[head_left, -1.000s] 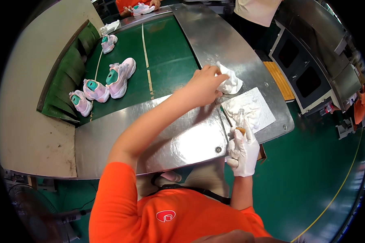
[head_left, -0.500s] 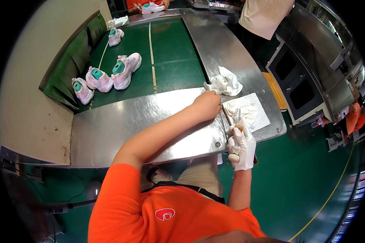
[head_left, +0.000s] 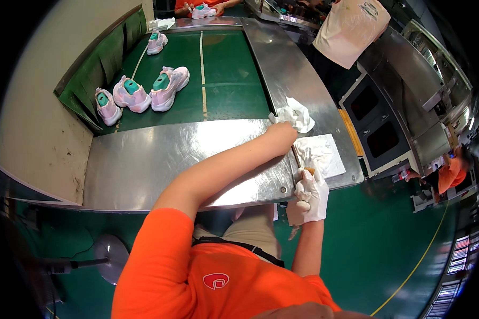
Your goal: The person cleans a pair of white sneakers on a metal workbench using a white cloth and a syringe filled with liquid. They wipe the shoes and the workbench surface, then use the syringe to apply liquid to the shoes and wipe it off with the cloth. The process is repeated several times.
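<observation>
A white glove covers my right hand [head_left: 313, 198], which is closed around a small brush [head_left: 309, 170] with a tan-brown handle. Its pale tip points at a mound of white paste [head_left: 319, 151] on a white square pad [head_left: 335, 166]. My bare left hand [head_left: 282, 138] rests at the steel edge with fingers curled; what they hold, if anything, is hidden. Just beyond it lies a crumpled white tissue [head_left: 297, 116]. Pink-and-white sneakers with teal inserts, among them a nearer shoe [head_left: 165, 93], stand on the green belt [head_left: 231, 80].
A steel counter [head_left: 186, 154] borders the belt. Green flaps [head_left: 93, 74] hang at its left. Across the far end, a person in orange handles a shoe [head_left: 203, 10]. Another person in a beige shirt [head_left: 351, 32] stands beyond the right side. A fan [head_left: 110, 258] is at lower left.
My view has shifted slightly, and the belt and shoes sit a little differently in it. Both hands stay near the pad and tissue; a pinkish-tan sheet now shows below my right hand.
</observation>
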Available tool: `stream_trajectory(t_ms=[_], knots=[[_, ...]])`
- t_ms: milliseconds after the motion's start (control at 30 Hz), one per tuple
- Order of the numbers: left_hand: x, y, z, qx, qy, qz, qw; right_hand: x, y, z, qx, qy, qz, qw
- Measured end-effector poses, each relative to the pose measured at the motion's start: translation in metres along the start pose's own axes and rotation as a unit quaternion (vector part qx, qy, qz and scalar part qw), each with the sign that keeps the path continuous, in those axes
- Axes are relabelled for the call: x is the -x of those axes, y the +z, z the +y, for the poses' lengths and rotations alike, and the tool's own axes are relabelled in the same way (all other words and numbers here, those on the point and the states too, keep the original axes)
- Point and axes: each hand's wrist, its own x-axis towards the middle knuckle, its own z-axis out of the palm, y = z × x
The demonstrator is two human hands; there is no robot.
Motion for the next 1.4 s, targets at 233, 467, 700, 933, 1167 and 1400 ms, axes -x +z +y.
stream_trajectory(t_ms=[233,467,700,933,1167,1400], knots=[[0.002,0.004,-0.020,0.131,-0.044,0.091,0.986,-0.002,-0.013,-0.014,-0.076,0.063,-0.033,0.995],[-0.014,0.014,-0.028,0.131,0.072,0.058,0.987,-0.009,-0.033,-0.015,-0.104,0.070,-0.109,0.986],[-0.015,0.010,-0.009,0.075,0.030,0.022,0.996,-0.016,-0.057,-0.042,-0.034,0.153,-0.196,0.968],[0.010,-0.011,-0.011,0.088,0.020,0.007,0.996,-0.054,-0.082,-0.059,0.031,0.035,-0.078,0.996],[0.073,-0.024,-0.037,0.219,-0.015,0.014,0.975,-0.060,-0.052,-0.068,0.118,0.094,-0.082,0.985],[0.091,-0.018,-0.036,0.069,0.019,0.019,0.997,-0.068,-0.050,-0.074,0.167,0.079,-0.133,0.974]])
